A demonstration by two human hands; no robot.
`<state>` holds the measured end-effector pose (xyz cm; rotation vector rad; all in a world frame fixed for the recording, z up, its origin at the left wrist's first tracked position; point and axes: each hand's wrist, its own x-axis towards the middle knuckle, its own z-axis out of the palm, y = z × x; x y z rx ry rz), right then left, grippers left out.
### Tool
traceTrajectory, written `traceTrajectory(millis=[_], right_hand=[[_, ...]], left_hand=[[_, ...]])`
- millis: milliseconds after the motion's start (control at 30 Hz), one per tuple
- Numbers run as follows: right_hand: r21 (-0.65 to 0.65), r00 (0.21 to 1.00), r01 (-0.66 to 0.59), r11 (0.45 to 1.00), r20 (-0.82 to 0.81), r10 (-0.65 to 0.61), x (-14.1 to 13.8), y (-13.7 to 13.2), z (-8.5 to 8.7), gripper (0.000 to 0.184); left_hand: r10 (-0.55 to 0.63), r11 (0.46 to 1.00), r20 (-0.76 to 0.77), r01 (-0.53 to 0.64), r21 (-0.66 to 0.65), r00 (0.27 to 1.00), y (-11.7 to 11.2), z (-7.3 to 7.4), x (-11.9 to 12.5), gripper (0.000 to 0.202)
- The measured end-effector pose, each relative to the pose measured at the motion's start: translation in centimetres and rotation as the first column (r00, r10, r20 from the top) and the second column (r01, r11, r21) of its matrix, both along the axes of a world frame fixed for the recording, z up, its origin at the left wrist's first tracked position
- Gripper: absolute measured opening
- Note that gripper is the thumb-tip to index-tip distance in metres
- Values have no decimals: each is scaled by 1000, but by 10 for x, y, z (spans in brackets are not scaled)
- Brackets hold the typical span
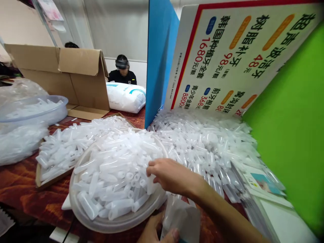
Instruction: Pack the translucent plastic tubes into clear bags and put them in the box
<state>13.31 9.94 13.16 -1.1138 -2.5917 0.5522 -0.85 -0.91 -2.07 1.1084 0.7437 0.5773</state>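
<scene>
A round translucent tub point(111, 227) is heaped with frosted white plastic tubes point(118, 158), several with open round ends facing up. Over the right side of this heap, my right hand point(168, 173) has its fingers curled down and closed. A whitish piece point(151, 186) shows just under the fingertips; I cannot tell whether they grip it. Below the tub's right rim, my left hand point(159, 231) pinches a see-through plastic bag point(181, 217) between thumb and fingers. The bag's lower part is cut off by the frame.
More tubes fill a shallow cardboard tray point(40, 177) on the left and lie piled point(202, 145) against an upright printed board point(222, 57). A blue panel point(160, 57), cardboard box point(73, 81), stuffed white bag point(126, 96) and second tub point(54, 113) stand around. A person point(123, 72) sits beyond.
</scene>
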Motion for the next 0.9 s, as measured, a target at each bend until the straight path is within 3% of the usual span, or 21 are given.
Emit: traceTrajectory(millis=[67, 100, 167, 233, 300, 400, 467, 533, 633, 767, 900], right_hand=[[-8, 978, 114, 993, -175, -114, 13, -8, 1, 25], [-50, 928, 202, 978, -309, -208, 25, -15, 1, 29], [-206, 718, 391, 897, -542, -438, 50, -32, -3, 38], [-383, 469, 493, 781, -639, -610, 72, -52, -15, 39], [-535, 298, 499, 681, -632, -715, 85, -72, -35, 37], [-722, 175, 366, 587, -566, -806, 88, -97, -64, 38], [-781, 105, 266, 565, -559, -823, 85, -107, -76, 39], [-782, 39, 229, 580, -588, -808, 83, -113, -82, 39], [-756, 32, 251, 605, -618, -785, 84, -115, -86, 32], [-704, 207, 285, 650, -617, -759, 90, -115, -93, 24], [-653, 302, 283, 702, -634, -712, 93, -115, -96, 38]], left_hand=[[-10, 1000, 19, 10, 3, 1000, 3, 9, -1, 82], [-12, 1000, 34, 12, 1, 999, 4, 11, -1, 82], [-22, 1000, 64, 22, -1, 998, 5, 12, -1, 83], [-32, 999, 80, 32, 0, 996, 5, 10, -1, 83], [-39, 999, 75, 40, -9, 996, 5, 10, 0, 81], [-67, 997, 74, 69, -24, 995, 4, 14, 1, 78], [-92, 995, 59, 93, -22, 994, 3, 17, 0, 76], [-92, 996, 22, 93, -19, 995, 3, 19, -1, 74], [-62, 998, 6, 62, -14, 998, 2, 18, 0, 71], [-34, 997, 53, 38, -67, 998, 0, 17, 3, 71], [29, 992, 62, -21, -128, 998, -2, 19, 4, 73]])
